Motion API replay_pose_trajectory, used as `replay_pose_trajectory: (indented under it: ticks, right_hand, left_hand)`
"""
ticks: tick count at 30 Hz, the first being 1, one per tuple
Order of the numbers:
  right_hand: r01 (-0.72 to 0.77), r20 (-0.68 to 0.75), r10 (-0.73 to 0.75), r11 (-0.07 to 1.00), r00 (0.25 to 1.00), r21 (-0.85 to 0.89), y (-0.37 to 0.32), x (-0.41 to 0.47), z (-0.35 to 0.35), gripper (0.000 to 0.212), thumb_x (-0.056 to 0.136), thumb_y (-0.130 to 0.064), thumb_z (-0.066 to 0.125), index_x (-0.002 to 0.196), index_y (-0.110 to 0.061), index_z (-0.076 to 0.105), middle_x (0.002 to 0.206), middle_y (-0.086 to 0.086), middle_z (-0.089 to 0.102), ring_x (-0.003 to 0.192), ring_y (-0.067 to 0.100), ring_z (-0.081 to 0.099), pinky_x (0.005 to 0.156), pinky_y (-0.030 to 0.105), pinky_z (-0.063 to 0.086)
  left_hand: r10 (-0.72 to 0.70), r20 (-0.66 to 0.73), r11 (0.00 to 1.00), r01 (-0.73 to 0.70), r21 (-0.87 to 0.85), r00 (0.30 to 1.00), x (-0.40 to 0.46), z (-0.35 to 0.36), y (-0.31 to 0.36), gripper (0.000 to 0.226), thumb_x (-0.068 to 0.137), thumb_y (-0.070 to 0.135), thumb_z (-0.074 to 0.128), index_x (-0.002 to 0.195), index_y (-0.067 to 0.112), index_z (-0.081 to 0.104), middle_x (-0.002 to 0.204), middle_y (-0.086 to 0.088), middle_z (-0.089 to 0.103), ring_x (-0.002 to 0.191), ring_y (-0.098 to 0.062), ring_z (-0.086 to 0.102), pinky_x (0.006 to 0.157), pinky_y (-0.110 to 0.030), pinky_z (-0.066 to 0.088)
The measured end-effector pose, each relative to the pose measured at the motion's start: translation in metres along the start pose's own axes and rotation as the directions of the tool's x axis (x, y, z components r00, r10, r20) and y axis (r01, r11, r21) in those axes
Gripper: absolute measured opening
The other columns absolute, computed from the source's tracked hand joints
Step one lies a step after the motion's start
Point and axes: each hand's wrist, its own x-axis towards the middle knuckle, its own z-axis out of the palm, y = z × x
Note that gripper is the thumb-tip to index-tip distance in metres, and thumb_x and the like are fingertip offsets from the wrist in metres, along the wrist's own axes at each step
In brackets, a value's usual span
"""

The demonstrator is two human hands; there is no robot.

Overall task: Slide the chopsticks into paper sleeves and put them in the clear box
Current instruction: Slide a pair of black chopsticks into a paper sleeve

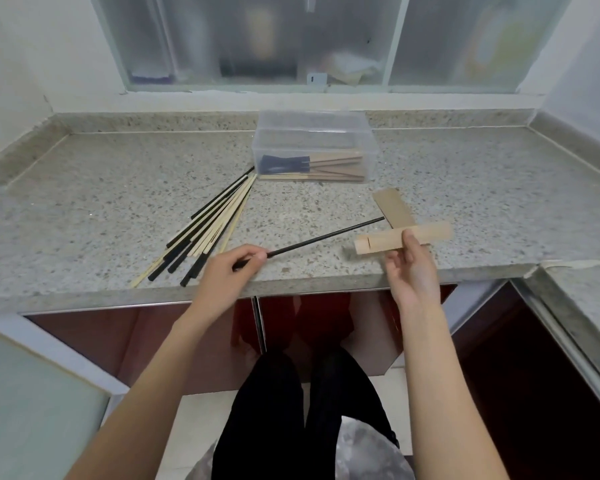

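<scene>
My left hand (227, 268) pinches the near end of a black chopstick (326, 237), whose tip points right toward the sleeves. My right hand (411, 268) holds a tan paper sleeve (388, 239) level above the counter's front edge, its open end facing left. The chopstick tip is apart from the sleeve's mouth. A loose pile of black and pale wooden chopsticks (208, 226) fans out on the counter to the left. The clear box (314, 147) stands at the back, holding several sleeved chopsticks, some brown and some dark blue.
More brown paper sleeves (394, 207) lie on the granite counter (101, 188) just behind my right hand. A frosted window runs along the back wall. The counter turns a corner at the right. Red cabinet doors and my legs show below.
</scene>
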Motion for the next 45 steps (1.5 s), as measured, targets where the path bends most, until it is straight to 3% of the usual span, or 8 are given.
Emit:
replay_pose_trajectory:
  ticks: [3, 10, 15, 21, 30, 36, 39, 45]
  right_hand:
    - [0.039, -0.103, -0.047, 0.996, 0.994, -0.078, 0.0, 0.003, 0.002, 0.022, 0.096, -0.01, 0.052, 0.118, -0.008, 0.053, 0.107, 0.008, 0.062, 0.071, 0.009, 0.055, 0.051, 0.015, 0.046]
    - [0.196, -0.1, -0.228, 0.945, 0.968, -0.263, -0.005, 0.004, 0.002, 0.037, 0.1, -0.018, 0.045, 0.13, 0.003, 0.046, 0.109, 0.014, 0.061, 0.065, 0.008, 0.06, 0.049, 0.017, 0.047]
    - [0.26, -0.051, -0.296, 0.9, 0.954, -0.348, -0.006, 0.002, 0.004, 0.015, 0.1, -0.019, 0.045, 0.109, -0.012, 0.054, 0.098, 0.005, 0.064, 0.061, 0.004, 0.058, 0.049, 0.016, 0.045]
    - [0.268, -0.021, -0.298, 0.883, 0.954, -0.385, -0.006, -0.001, 0.006, 0.012, 0.1, -0.021, 0.045, 0.102, -0.017, 0.057, 0.096, 0.0, 0.065, 0.064, 0.004, 0.056, 0.051, 0.016, 0.044]
    - [0.254, -0.019, -0.284, 0.884, 0.959, -0.393, -0.006, 0.001, 0.006, 0.01, 0.099, -0.022, 0.047, 0.1, -0.019, 0.057, 0.098, 0.002, 0.064, 0.065, 0.005, 0.055, 0.05, 0.015, 0.044]
    - [0.232, 0.071, -0.228, 0.837, 0.971, -0.496, 0.0, -0.003, 0.012, 0.014, 0.097, -0.018, 0.051, 0.108, -0.014, 0.06, 0.102, 0.003, 0.064, 0.081, 0.009, 0.058, 0.053, 0.015, 0.046]
    - [0.216, 0.095, -0.196, 0.83, 0.976, -0.514, 0.006, -0.008, 0.018, 0.007, 0.094, -0.016, 0.057, 0.097, -0.017, 0.063, 0.097, 0.001, 0.065, 0.077, 0.007, 0.06, 0.055, 0.015, 0.047]
    - [0.185, 0.088, -0.162, 0.86, 0.983, -0.476, 0.026, -0.018, 0.031, 0.003, 0.089, -0.014, 0.064, 0.091, -0.012, 0.066, 0.077, -0.006, 0.067, 0.064, 0.003, 0.06, 0.054, 0.015, 0.048]
  left_hand:
    - [0.009, 0.027, 1.0, -0.009, 0.0, 1.0, -0.001, 0.001, -0.001, 0.015, 0.091, 0.029, 0.056, 0.088, 0.041, 0.064, 0.089, 0.04, 0.062, 0.087, 0.013, 0.057, 0.074, -0.001, 0.038]
    - [0.007, 0.018, 1.0, -0.007, -0.01, 1.0, -0.002, -0.001, -0.007, 0.017, 0.089, 0.026, 0.06, 0.084, 0.042, 0.065, 0.083, 0.038, 0.064, 0.084, 0.012, 0.058, 0.074, 0.0, 0.039]
    - [0.001, 0.014, 1.0, 0.0, -0.026, 1.0, 0.0, -0.003, -0.007, 0.017, 0.089, 0.026, 0.061, 0.083, 0.041, 0.066, 0.083, 0.019, 0.069, 0.079, 0.006, 0.059, 0.071, -0.001, 0.041]
    - [-0.006, -0.01, 0.999, 0.006, -0.032, 1.0, 0.004, -0.004, -0.01, 0.014, 0.089, 0.026, 0.061, 0.087, 0.039, 0.067, 0.085, 0.035, 0.065, 0.082, 0.008, 0.06, 0.074, -0.001, 0.041]
    - [-0.034, -0.01, 0.997, 0.034, -0.068, 0.999, 0.004, -0.004, -0.009, 0.011, 0.089, 0.029, 0.06, 0.09, 0.036, 0.068, 0.089, 0.024, 0.068, 0.076, -0.001, 0.062, 0.07, -0.003, 0.043]
    - [-0.044, 0.002, 0.997, 0.044, -0.071, 0.999, 0.004, -0.003, -0.004, 0.01, 0.089, 0.029, 0.06, 0.091, 0.034, 0.069, 0.088, 0.024, 0.068, 0.077, 0.0, 0.062, 0.07, -0.004, 0.044]
    - [-0.04, -0.04, 0.995, 0.037, -0.089, 0.998, 0.005, 0.003, 0.0, 0.01, 0.089, 0.027, 0.061, 0.091, 0.031, 0.07, 0.081, 0.018, 0.069, 0.076, 0.002, 0.061, 0.069, -0.007, 0.044]
    - [-0.022, -0.149, 0.981, -0.008, -0.196, 0.989, 0.002, 0.029, 0.014, 0.022, 0.087, 0.02, 0.064, 0.107, 0.026, 0.061, 0.099, 0.011, 0.065, 0.092, 0.005, 0.059, 0.083, -0.01, 0.044]
